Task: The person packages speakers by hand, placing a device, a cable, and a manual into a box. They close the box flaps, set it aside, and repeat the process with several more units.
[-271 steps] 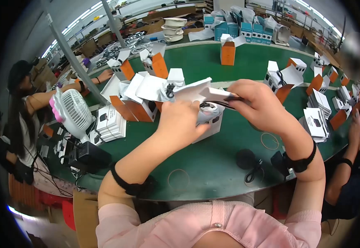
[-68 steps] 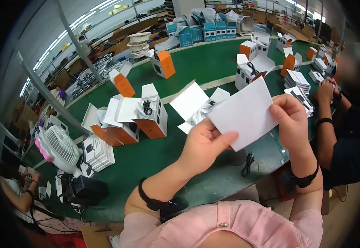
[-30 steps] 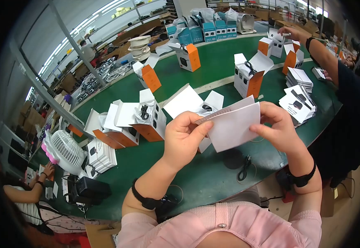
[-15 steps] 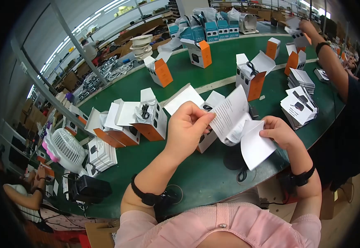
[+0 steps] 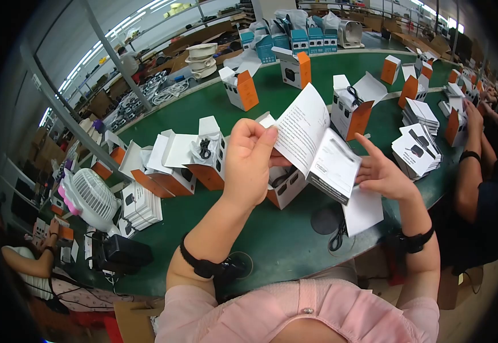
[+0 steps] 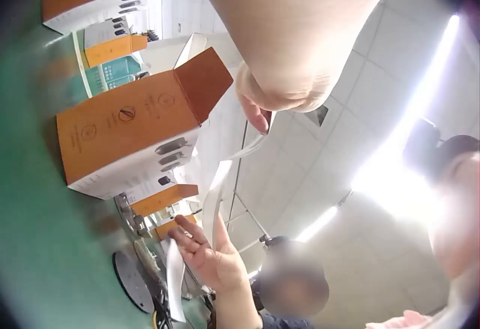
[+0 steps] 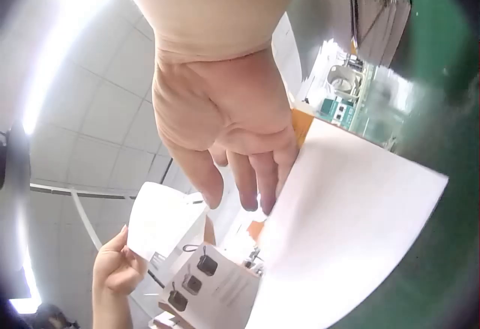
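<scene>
My left hand (image 5: 250, 163) pinches the upper left edge of a folded white leaflet (image 5: 303, 130) between thumb and fingers. The leaflet hangs unfolded, with printed text on its upper page, a dark band on the middle panel and a blank lower panel (image 5: 364, 212). Beside its right edge is my right hand (image 5: 387, 174), fingers extended and spread; the right wrist view shows the hand (image 7: 225, 112) with straight, relaxed fingers close to the white panel (image 7: 345, 216). Behind and below the leaflet stands an open box (image 5: 288, 191), partly hidden.
Open orange-and-white boxes (image 5: 209, 174) stand left, another (image 5: 349, 117) behind the leaflet. Booklet stacks (image 5: 140, 207) (image 5: 414, 150) lie at both sides. A white fan (image 5: 92, 197), black box (image 5: 124, 254), black disc (image 5: 324, 220) and coiled cable (image 5: 337, 237) are nearby. Other people sit at both sides.
The folded paper, earlier between both hands, has opened out into several panels. My right hand has released its pinch on the lower panel and spread its fingers. The boxes on the far strip have shifted right.
</scene>
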Action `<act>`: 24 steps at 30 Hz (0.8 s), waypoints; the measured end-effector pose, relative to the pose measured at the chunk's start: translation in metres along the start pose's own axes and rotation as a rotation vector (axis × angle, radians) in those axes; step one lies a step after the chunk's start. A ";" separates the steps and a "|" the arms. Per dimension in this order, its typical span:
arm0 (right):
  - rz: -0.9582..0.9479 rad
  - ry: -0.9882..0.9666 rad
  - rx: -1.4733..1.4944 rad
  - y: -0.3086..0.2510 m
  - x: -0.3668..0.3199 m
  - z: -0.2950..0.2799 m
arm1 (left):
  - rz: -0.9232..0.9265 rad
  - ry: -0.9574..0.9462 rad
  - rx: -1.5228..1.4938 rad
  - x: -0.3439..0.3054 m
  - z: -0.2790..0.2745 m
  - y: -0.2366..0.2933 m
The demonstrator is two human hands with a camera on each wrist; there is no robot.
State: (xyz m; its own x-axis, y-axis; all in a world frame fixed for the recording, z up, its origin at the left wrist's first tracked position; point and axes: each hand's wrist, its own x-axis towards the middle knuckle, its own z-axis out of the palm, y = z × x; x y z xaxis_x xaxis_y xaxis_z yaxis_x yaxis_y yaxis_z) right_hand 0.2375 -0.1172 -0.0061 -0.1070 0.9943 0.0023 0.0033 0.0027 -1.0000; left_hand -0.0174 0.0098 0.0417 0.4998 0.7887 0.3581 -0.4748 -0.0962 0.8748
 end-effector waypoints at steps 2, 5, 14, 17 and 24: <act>-0.168 0.006 -0.006 0.003 0.013 0.019 | -0.046 -0.008 -0.114 -0.001 0.005 -0.004; -0.382 -0.071 0.185 -0.008 0.020 0.033 | -0.025 -0.028 0.040 -0.002 0.003 -0.007; -0.532 0.358 -0.192 0.008 0.048 0.038 | -0.246 -0.259 -0.209 -0.017 0.007 -0.014; -0.393 -0.016 -0.428 0.012 0.038 0.019 | -0.247 -0.235 -0.108 -0.014 0.004 -0.016; -0.223 -0.040 0.285 -0.045 -0.003 0.056 | -0.333 -0.076 0.051 -0.017 0.001 -0.013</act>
State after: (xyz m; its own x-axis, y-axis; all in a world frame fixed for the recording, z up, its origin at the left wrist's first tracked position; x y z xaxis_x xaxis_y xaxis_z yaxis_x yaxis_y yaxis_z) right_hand 0.1818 -0.1265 0.0386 -0.1123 0.9677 0.2256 -0.3008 0.1832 -0.9359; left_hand -0.0187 -0.0029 0.0246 0.6749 0.7344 0.0722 -0.2406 0.1266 0.9623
